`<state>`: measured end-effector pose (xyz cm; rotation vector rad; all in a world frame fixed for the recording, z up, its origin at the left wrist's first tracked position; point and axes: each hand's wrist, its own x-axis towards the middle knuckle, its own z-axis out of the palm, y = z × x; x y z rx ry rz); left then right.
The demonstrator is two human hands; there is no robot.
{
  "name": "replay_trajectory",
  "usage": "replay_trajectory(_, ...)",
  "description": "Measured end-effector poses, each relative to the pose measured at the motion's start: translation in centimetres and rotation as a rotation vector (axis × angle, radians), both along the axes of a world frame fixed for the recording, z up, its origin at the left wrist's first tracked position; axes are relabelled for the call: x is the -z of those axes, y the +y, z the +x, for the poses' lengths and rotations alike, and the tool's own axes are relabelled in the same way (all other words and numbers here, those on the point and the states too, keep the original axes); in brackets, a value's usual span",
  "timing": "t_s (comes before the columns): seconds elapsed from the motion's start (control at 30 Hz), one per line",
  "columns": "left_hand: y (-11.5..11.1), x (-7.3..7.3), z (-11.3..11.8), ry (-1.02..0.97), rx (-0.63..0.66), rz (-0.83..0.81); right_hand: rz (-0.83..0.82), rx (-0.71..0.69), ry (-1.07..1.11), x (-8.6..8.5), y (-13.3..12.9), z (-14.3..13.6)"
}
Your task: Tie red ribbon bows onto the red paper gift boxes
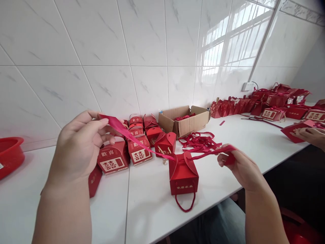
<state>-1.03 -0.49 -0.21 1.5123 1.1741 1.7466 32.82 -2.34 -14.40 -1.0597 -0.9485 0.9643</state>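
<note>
A small red gift box (183,174) with gold lettering stands on the white table, a dark red cord handle hanging off its front. Through its closed top flaps passes a red ribbon (138,141), stretched out to both sides. Raised at the left, my left hand (83,142) pinches one end of the ribbon between thumb and fingers. On the other side, my right hand (241,166) grips the opposite end, lower and closer to the box. Just beyond my left hand sit several red boxes with gold characters, among them a cream-labelled box (113,159).
Behind the gift box lie loose red ribbons (200,142) and an open cardboard carton (181,123). A red basin (10,156) is at the far left. Many finished-looking boxes (276,98) are piled at the right, where another person's hand (311,135) holds a red box.
</note>
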Motion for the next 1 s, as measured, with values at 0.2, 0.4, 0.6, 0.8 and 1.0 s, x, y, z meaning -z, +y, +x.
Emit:
replay_trajectory(0.2, -0.5, 0.2, 0.5, 0.046, 0.007, -0.029, 0.035, -0.162, 0.053, -0.5, -0.5, -0.6)
replay_trajectory(0.4, -0.3, 0.3, 0.6, 0.028, 0.030, -0.011, 0.151, -0.177, 0.185, -1.3, -1.1, -1.2)
replay_trajectory(0.6, 0.1, 0.3, 0.9, -0.085, 0.157, 0.048, 0.195, -0.134, 0.112, -2.8, -0.1, -0.6)
replay_trajectory(0.8, 1.1, -1.5, 3.0, -0.113, 0.279, 0.033, 0.088, -0.266, -0.090, -6.1, 1.0, -1.1)
replay_trajectory(1.0, 2.3, -3.7, 5.8, -0.128, 0.371, -0.017, 0.122, -0.236, -0.114, -7.9, 2.6, -2.3)
